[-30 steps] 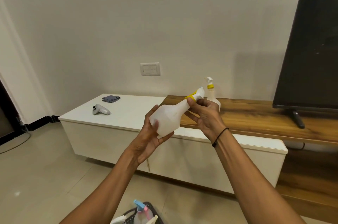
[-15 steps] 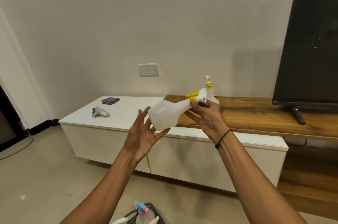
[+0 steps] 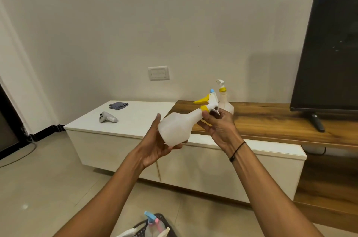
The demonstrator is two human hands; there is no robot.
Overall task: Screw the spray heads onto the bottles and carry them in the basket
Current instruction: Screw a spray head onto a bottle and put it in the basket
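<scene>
A translucent white bottle (image 3: 177,129) lies tilted in the air between my hands. My left hand (image 3: 155,145) cups its base. My right hand (image 3: 219,124) pinches the neck just under the spray head (image 3: 208,101), which has a yellow trigger, a yellow collar and a blue nozzle tip. A second bottle (image 3: 224,101) with a white and yellow spray head stands upright on the wooden shelf behind my right hand. At the bottom edge, a dark basket (image 3: 164,219) on the floor holds bottles with blue and pink spray heads.
A white low cabinet (image 3: 135,116) carries a grey controller (image 3: 107,117) and a folded grey cloth (image 3: 118,105). The wooden shelf (image 3: 271,120) holds a black TV (image 3: 329,43) at the right. A wall socket (image 3: 158,73) sits above. The floor is tiled.
My left hand let go of the bottle's base, opened, and has closed around it again. The spray head has turned, so its yellow trigger and blue tip now show.
</scene>
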